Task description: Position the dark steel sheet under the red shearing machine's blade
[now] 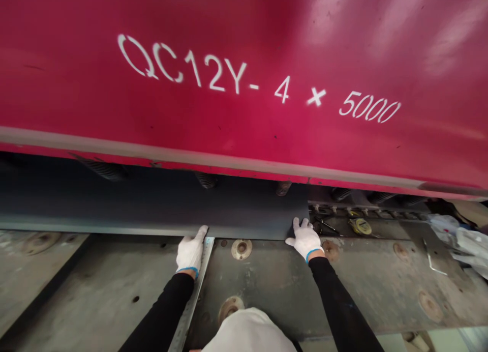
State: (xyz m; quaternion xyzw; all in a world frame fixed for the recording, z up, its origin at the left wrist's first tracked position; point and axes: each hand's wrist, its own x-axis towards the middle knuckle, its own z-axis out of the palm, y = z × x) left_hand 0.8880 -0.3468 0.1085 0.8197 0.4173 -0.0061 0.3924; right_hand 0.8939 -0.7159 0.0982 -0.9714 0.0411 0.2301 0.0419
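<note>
Steel sheet (160, 204), dark grey, lies flat across the centre of the frame, running in under the red shear housing (244, 72). Its right end stops at about mid-frame, and its near edge faces the operator. White stencilling on the housing reads "QC12Y- 4 × 5000". A row of coil springs (206, 180) hangs along the housing's lower edge, above the sheet.

Left hand (190, 250), in a white work glove with a blue cuff, rests palm down with fingers close together, fingertips on the sheet's near edge. It sits beside a pale metal rule (200, 283) that runs from the sheet's edge toward the bottom of the frame. Right hand (307, 238), gloved the same way, is spread with the thumb held out to the left; its fingers (301, 223) press on the sheet by its right corner. Neither hand pinches the sheet. Black sleeves (339, 301) cover both forearms.

Grey steel table (282, 291) fills the lower frame, set with round metal fittings (241, 249). Right of the sheet, just beyond the right hand, lie dark-handled pliers (326, 225) and a yellow tape measure (360, 226). Crumpled white material (470, 245) sits at the right edge of the frame. A white fabric shape (247, 334) intrudes at the bottom centre, between the forearms; what it is cannot be told from this view.
</note>
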